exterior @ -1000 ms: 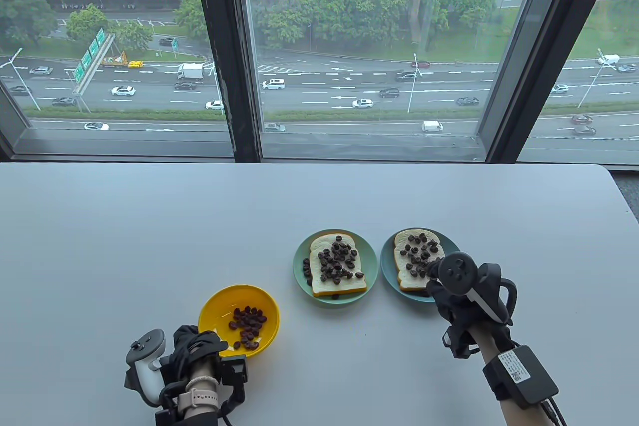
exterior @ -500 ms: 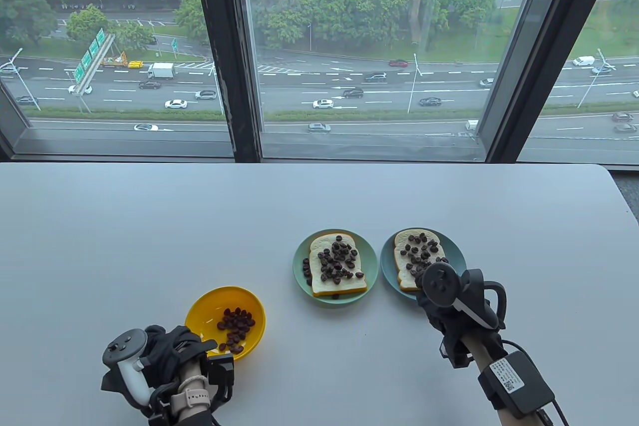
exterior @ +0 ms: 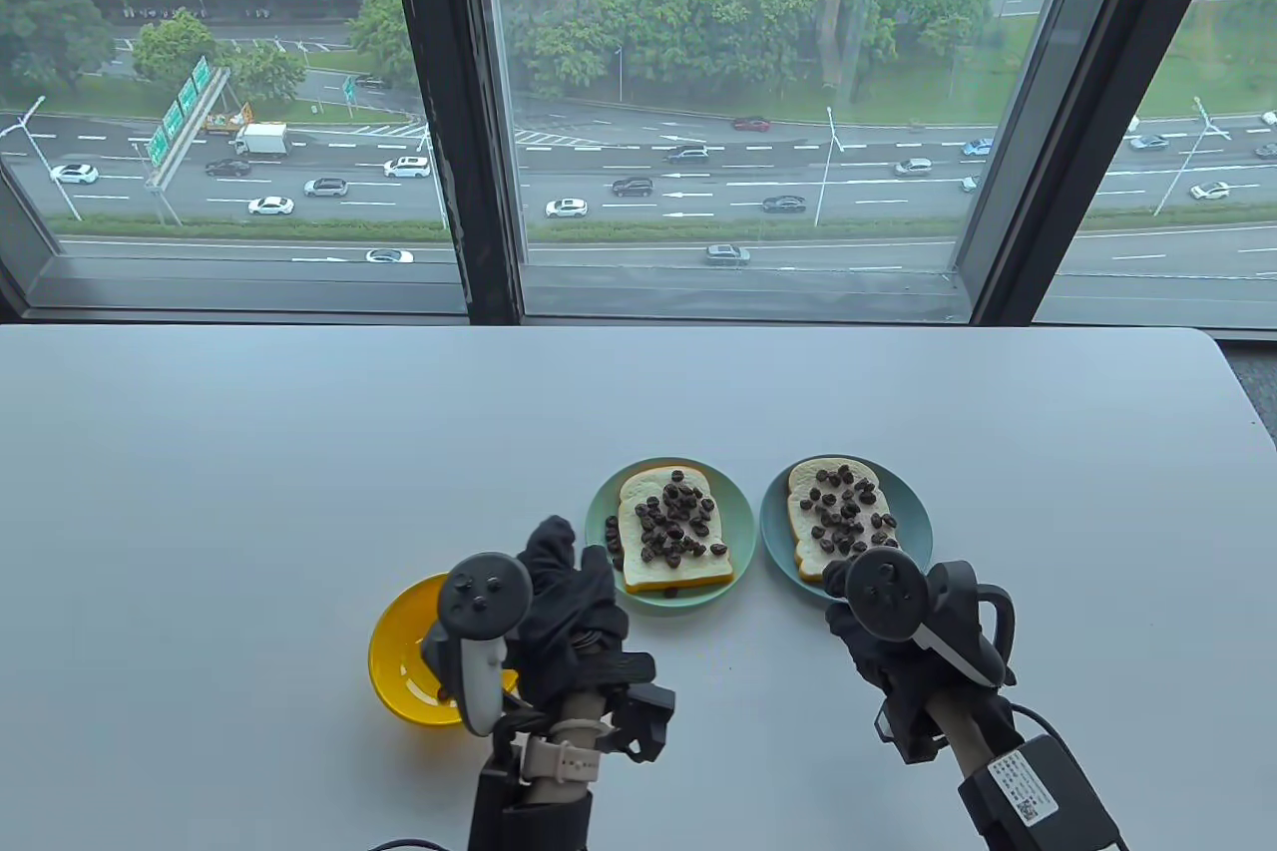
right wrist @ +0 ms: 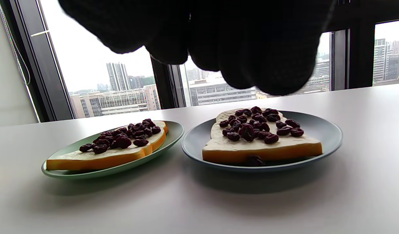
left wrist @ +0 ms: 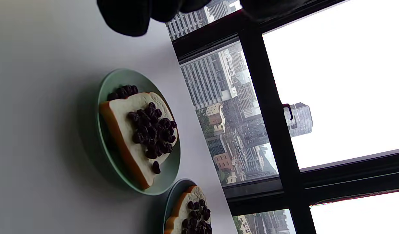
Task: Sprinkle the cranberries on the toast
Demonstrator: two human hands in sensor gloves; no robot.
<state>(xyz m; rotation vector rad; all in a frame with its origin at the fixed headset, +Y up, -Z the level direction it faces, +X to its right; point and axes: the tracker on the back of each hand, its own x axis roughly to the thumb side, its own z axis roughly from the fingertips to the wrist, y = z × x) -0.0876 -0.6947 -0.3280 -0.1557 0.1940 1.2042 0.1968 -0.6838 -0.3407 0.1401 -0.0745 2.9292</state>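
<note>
Cranberries are lying thick on the left toast, and more are covering the right toast, each slice sitting on its own plate; a few berries are resting on the left plate beside the bread. We are judging the sprinkling to be nearly done, with a top-up possibly under way. Our left hand is hovering between the yellow bowl and the left plate, just short of the toast, fingers curled inward. We cannot tell whether it is carrying berries, since the glove and tracker are hiding the fingertips in both views. If it is, the next move is calling for a short reach forward over the slice and a loosening of the fingers above bare bread. Our right hand is hanging at the near rim of the right plate, fingers bunched downward, and whether it is holding anything we cannot tell.
</note>
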